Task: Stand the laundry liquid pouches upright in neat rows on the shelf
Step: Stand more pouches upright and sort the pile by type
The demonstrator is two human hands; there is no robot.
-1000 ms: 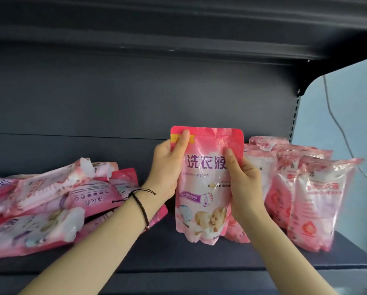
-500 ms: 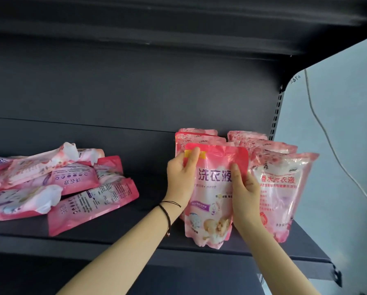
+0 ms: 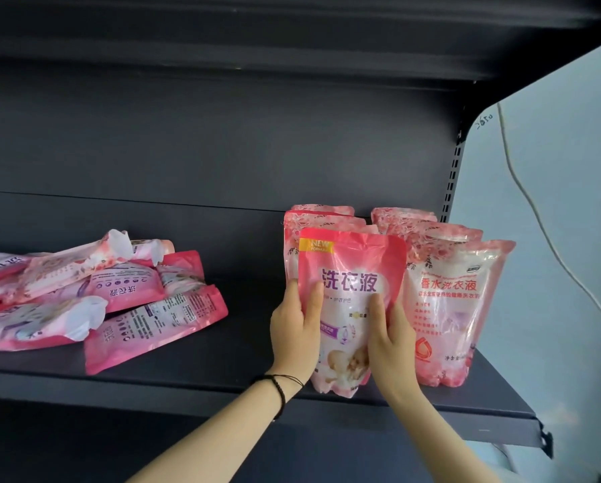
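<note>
Well to the left of my hands, a heap of pouches (image 3: 93,298) lies flat on the shelf (image 3: 222,385), tops pointing every which way; I judge those are still to be stood up.

My left hand (image 3: 297,331) grips the left edge of the pink pouch (image 3: 351,294), thumb across the front and the other fingers tucked behind. The pouch is between my two hands at the front of the shelf. Its long axis is vertical, the sealed top is up and the printed face is toward me. Its base is right at the shelf's front lip, and I cannot tell whether it is fully seated. My right hand (image 3: 391,338) holds the right edge the same way.

Behind my hands stand the back pouches (image 3: 321,217) of this row. Just right of my right hand is the neighbouring row (image 3: 456,308), also upright.

To do this well, I'd slide the base back off the lip until the pouch touches the one behind. Then I'd square its face with the neighbour's and let go one hand at a time, since the liquid may slump.
</note>
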